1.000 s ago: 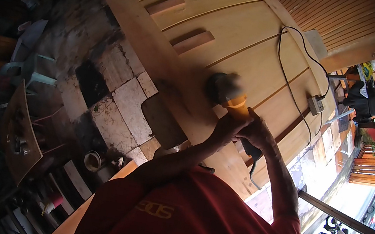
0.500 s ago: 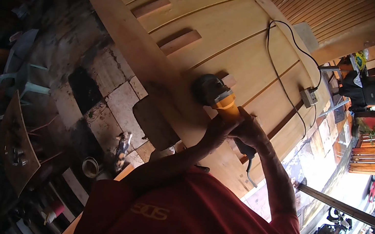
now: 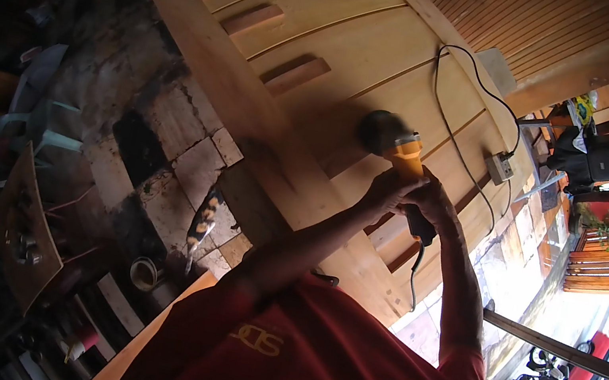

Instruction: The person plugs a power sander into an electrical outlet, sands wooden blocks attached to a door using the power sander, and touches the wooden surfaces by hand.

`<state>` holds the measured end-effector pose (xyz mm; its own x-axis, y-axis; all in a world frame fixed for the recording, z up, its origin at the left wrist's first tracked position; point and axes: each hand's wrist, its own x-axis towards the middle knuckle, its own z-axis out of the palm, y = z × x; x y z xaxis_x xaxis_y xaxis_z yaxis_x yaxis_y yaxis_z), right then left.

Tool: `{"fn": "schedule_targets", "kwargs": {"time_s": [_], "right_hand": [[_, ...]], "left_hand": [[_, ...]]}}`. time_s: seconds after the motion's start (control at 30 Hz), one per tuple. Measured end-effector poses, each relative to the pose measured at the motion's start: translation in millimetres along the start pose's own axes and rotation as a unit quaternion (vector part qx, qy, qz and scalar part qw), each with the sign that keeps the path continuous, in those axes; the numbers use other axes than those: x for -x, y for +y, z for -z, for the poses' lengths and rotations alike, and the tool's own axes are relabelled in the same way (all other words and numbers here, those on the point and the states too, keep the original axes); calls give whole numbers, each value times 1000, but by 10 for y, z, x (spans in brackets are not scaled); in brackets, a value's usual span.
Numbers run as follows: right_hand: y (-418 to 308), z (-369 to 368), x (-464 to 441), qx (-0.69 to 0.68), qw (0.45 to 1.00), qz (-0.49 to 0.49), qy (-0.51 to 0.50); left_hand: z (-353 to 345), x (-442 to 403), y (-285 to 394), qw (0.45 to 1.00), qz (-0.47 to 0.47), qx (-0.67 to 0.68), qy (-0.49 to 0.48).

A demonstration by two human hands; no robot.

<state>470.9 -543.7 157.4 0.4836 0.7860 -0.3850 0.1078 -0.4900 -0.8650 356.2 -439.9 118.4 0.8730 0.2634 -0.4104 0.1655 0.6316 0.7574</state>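
Both hands are wrapped round a yellow and black power tool (image 3: 407, 155) with a dark round disc at its head. My left hand (image 3: 387, 192) grips the body from the near left side, and my right hand (image 3: 433, 203) closes round its rear part. The tool's head is over a large light wooden panel (image 3: 376, 49) with grooves and short raised blocks (image 3: 297, 76). A black cord (image 3: 415, 277) hangs from the tool's rear end. The disc is blurred, so its contact with the wood cannot be made out.
An outlet box (image 3: 499, 168) with a looping cable lies on the panel's right part. A patterned cat (image 3: 204, 219) is on the tiled floor. A green plastic chair (image 3: 57, 128), a small wooden table (image 3: 22, 239) and a bucket (image 3: 145, 274) stand at left. A black bag (image 3: 608, 158) is at right.
The tool and both hands have moved right across the panel, away from the long edge board. The cat has come further into view on the floor.
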Motion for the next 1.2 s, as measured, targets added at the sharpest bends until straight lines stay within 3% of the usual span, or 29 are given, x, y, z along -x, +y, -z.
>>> {"fn": "schedule_targets", "kwargs": {"time_s": [0.07, 0.17, 0.3, 0.43, 0.63, 0.73, 0.83, 1.2], "right_hand": [[-55, -55, 43, 3, 1000, -10, -12], [33, -237, 107, 27, 999, 37, -10], [-196, -484, 262, 78, 996, 4, -37], [-109, -628, 291, 79, 995, 42, -45], [-352, -745, 433, 155, 985, -30, -75], [-320, -795, 468, 154, 986, 16, -66], [-386, -772, 450, 180, 982, -21, -55], [-185, -263, 138, 71, 997, -15, -11]], "left_hand": [[57, 48, 12, 999, 20, -33, -10], [126, 300, -33, 1000, 18, 2, 3], [252, 555, -164, 999, -3, 27, 35], [325, 715, -239, 997, -29, 62, 41], [422, 924, -329, 996, -53, 48, 47], [475, 938, -451, 995, -72, 31, 60], [456, 893, -459, 995, -73, 33, 61], [174, 293, -138, 999, -30, 40, -3]]}}
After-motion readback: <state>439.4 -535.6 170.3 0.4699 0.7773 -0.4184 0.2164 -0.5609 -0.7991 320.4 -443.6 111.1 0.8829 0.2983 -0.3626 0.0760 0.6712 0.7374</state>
